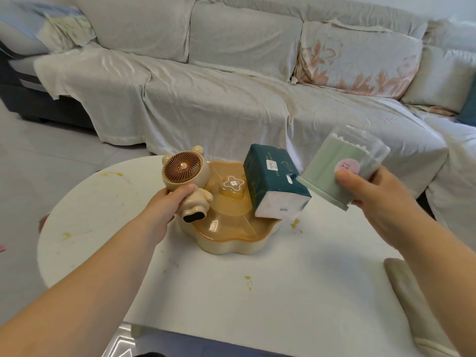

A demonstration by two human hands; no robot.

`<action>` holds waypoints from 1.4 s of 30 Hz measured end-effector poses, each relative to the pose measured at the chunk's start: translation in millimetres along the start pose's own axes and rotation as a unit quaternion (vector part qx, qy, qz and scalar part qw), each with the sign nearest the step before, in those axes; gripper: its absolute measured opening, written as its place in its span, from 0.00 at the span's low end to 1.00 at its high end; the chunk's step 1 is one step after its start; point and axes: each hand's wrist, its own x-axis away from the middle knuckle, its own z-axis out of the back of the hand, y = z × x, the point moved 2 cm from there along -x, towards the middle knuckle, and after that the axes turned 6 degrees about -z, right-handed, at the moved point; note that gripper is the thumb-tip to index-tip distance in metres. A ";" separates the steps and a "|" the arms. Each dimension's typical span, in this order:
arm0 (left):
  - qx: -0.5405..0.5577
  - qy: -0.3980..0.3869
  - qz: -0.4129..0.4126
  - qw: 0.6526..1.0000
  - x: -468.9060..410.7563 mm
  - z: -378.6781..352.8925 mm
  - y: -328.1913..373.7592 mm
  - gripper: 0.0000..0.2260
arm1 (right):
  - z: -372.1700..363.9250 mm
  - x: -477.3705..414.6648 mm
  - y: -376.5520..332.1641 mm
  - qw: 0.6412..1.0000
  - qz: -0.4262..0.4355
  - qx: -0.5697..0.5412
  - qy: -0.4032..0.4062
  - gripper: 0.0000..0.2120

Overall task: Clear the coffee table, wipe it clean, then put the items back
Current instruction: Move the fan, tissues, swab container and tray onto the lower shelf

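Left hand: the left hand [164, 202] reaches in from the lower left, and its fingers [184, 190] are curled round the body of a fan [184, 176].
Fan: cream, bear-shaped, with a round brown grille. It is tilted, the grille just above the left fingers and the feet just below them, over the tray's left edge.
Right hand: the right hand [373, 199] comes in from the right. The thumb lies on top of a packet [342, 168] and the other fingers curl beneath, pinching it.
Packet: clear wrap with a pale green filling and a pink round sticker beside the thumb. It sticks out up and left of the right fingers, in the air.
Tissue pack: the dark teal tissue pack [273, 181] is tilted just left of the right fingers, its near corner touching the packet and its lower end over the tray. Whether the fingers hold it cannot be told.
Tray: an orange-lidded, flower-shaped tray [231, 233] stands on the tabletop, between the two hands and under the left fingers.
Tabletop: the white, rounded tabletop [231, 292] lies below both hands, with yellow stains [113, 174] left of the left fingers and small spots nearer the viewer.
Beyond the fingers: a sofa [231, 86] under a pale cover, with a floral cushion [360, 65].
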 end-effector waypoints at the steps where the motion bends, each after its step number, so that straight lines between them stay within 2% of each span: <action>1: 0.000 -0.001 0.001 1.000 0.3 0.6 0.6 0.12 | -10.2 -1.6 -9.0 1.000 0.001 0.012 -0.015 0.28; 4: 0.012 -0.014 -0.004 1.000 2.0 1.3 1.7 0.12 | -49.2 -14.5 -22.9 0.995 -0.037 0.074 -0.057 0.38; 7: 0.019 -0.025 -0.007 0.999 2.6 2.9 1.0 0.13 | -93.4 -28.1 -23.5 0.980 -0.063 0.175 -0.074 0.33; 11: 0.004 -0.022 -0.001 1.000 -1.0 6.0 -1.6 0.20 | -132.8 -45.2 -11.0 0.947 -0.075 0.306 -0.069 0.33; 15: 0.014 -0.027 -0.004 1.000 -3.9 7.2 -3.2 0.20 | -145.4 -54.1 0.0 0.903 -0.084 0.418 -0.051 0.35; 19: 0.012 -0.035 -0.011 0.999 -5.7 8.7 -5.8 0.20 | -151.8 -56.7 5.7 0.872 -0.077 0.483 -0.035 0.34; 23: -0.003 -0.029 -0.008 1.000 -8.5 7.9 -7.5 0.22 | -156.2 -58.1 6.0 0.864 -0.078 0.496 -0.038 0.34; 27: -0.012 -0.021 -0.008 1.000 -9.7 7.9 -9.3 0.24 | -157.6 -51.5 11.2 0.879 -0.071 0.470 -0.029 0.33; 32: -0.015 -0.011 -0.009 1.000 -8.1 5.5 -8.9 0.27 | -163.3 -51.7 14.5 0.891 -0.085 0.446 -0.008 0.40; 37: -0.008 -0.015 -0.007 1.000 -8.6 5.1 -9.9 0.25 | -178.9 -65.9 7.6 0.890 -0.069 0.450 0.024 0.35; 42: -0.009 -0.005 -0.004 1.000 -9.2 6.0 -11.1 0.30 | -180.0 -72.6 13.9 0.894 -0.059 0.440 0.051 0.32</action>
